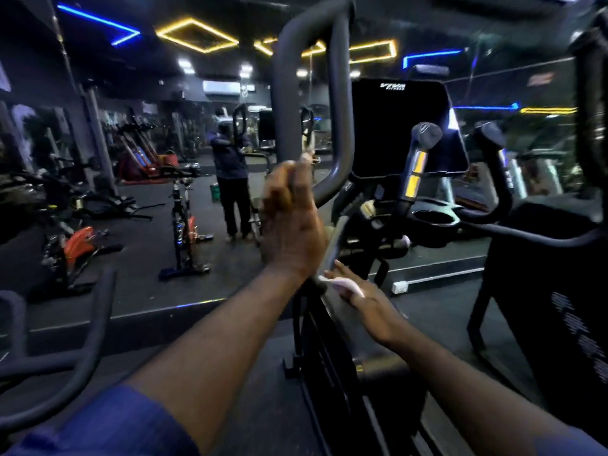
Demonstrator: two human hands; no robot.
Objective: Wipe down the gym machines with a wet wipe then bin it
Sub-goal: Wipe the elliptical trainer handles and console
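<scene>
1. The left hand (291, 222) is raised at the foot of the dark grey looped handle (340, 93) of the black elliptical gym machine (332, 366). Its grip is clenched round the handle's left bar, though the fingers are blurred.
2. The right hand (365, 301) sits lower and just to the right of the left wrist. Its grip grasps the white wet wipe (343, 286) between thumb and fingers.
3. The wipe lies across those fingers, pressed to the lower end of the slanted silver metal bar (335, 241) of the machine.
4. The blank black console screen (404, 126) stands above and right of the bar, and the round black cup holder (431, 218) sits below it.
5. The wall mirror (148, 143) ahead reflects a standing person (230, 166) and the black and orange spin bike (184, 225).
6. The blue sleeve (108, 422) covers the left upper arm at the frame's bottom left.
</scene>
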